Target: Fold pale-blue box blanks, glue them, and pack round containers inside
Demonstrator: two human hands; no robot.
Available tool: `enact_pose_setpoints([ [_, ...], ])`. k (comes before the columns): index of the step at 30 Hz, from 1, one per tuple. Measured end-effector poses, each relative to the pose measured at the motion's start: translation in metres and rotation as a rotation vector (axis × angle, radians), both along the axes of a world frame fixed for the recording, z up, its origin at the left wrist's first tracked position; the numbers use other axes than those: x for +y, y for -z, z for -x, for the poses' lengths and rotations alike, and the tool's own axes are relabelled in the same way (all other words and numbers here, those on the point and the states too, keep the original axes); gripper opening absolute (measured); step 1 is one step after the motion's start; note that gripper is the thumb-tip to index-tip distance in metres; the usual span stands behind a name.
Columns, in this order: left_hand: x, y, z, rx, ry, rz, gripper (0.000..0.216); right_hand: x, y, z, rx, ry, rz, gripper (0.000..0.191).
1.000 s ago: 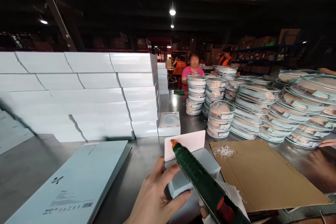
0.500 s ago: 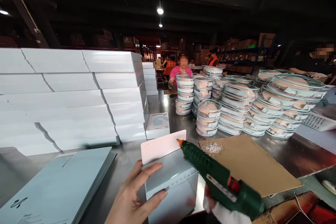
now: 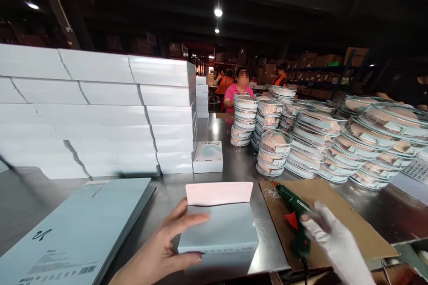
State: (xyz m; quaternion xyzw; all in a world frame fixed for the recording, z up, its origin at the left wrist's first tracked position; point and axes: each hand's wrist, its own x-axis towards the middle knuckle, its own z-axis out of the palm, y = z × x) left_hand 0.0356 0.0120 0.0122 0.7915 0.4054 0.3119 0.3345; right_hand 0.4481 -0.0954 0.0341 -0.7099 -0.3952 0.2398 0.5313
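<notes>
Half a second ago the right hand (image 3: 336, 242), in a white glove, held the glue gun (image 3: 294, 213) up with its nozzle at the box's flap; now the gun lies on the cardboard (image 3: 351, 227) near the counter's front edge, and the gloved fingers rest on its handle, slack, whether still gripping I cannot tell. The left hand (image 3: 163, 251) has stayed on the box (image 3: 219, 234), thumb across its top at the left side and fingers under the near corner, holding it.

The box sits at the front edge of the steel counter (image 3: 240, 167), pale grey-blue, with its pink-white flap (image 3: 219, 193) standing up along the far side. Small print runs along its near face, too small to read.

Left of it lies a stack of flat sleeves (image 3: 80, 231) with a barcode and a looping logo. Farther back a small white box (image 3: 208, 156) bears upside-down writing, illegible here. Behind stand white cartons (image 3: 100, 111) at the left and lidded bowls (image 3: 317, 138) at the right. At the far end sits a person in pink (image 3: 236, 91).
</notes>
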Motion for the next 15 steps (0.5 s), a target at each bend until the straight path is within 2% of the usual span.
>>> enact_pose_setpoints([
  [1, 0.0, -0.002, 0.0, -0.012, -0.001, -0.004, 0.059, 0.005, -0.007, 0.016, -0.048, -0.06, -0.063, 0.054],
  [2, 0.0, -0.004, 0.0, -0.024, -0.006, -0.01, 0.057, 0.012, -0.014, 0.034, -0.056, -0.201, -0.136, 0.083],
  [3, 0.0, -0.005, -0.001, -0.037, -0.008, -0.019, 0.056, 0.021, -0.019, 0.052, -0.024, -0.403, -0.205, 0.107],
  [5, -0.001, -0.005, -0.005, -0.081, 0.012, -0.068, 0.051, 0.039, -0.025, 0.079, 0.027, -0.758, -0.23, 0.128],
  [7, -0.003, -0.002, -0.013, -0.225, 0.052, -0.189, 0.046, 0.051, -0.023, 0.092, 0.053, -0.893, -0.21, 0.126],
  [11, -0.006, 0.01, -0.03, -0.571, 0.096, -0.402, 0.049, 0.052, -0.016, 0.094, 0.013, -0.959, -0.341, 0.083],
  [13, -0.007, 0.01, -0.031, -0.572, 0.121, -0.432, 0.056, 0.047, -0.019, 0.098, -0.124, -1.051, -0.419, 0.072],
  [15, -0.007, 0.004, -0.026, -0.47, 0.16, -0.427, 0.048, 0.046, -0.027, 0.106, -0.333, -1.095, -0.493, 0.071],
])
